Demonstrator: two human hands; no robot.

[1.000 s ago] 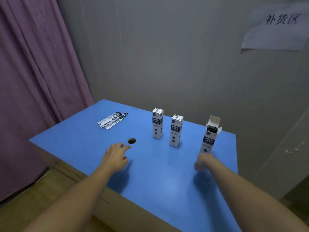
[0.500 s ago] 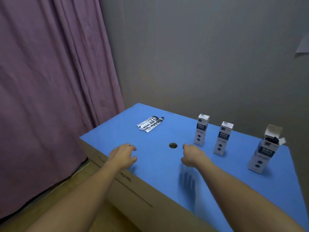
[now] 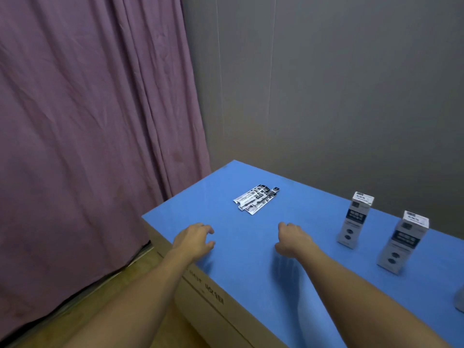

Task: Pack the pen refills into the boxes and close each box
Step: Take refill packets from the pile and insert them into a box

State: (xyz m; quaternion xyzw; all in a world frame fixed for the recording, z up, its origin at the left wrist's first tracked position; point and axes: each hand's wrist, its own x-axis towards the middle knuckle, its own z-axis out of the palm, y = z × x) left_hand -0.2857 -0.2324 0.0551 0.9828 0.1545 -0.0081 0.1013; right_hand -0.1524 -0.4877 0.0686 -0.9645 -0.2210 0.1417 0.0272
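At the right edge of the frame, a grey box (image 3: 460, 301) is cut off to a sliver. Print on the refill packets (image 3: 256, 200) is too small to read.

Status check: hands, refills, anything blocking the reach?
Left hand and right hand empty, fingers loosely curled. Refill packets lie flat ahead, untouched. Two closed boxes stand right. Path clear.

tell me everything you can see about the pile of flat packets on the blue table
The pile of flat packets is a small, loose stack of thin white strips with black printed bands and labels, seemingly glossy wrappers; the print is too small to read. They lie flat, overlapping and fanned slightly, long sides running diagonally from near-left to far-right. The pile sits on the blue table toward its far left part, beyond both hands. Nothing touches it but the table.
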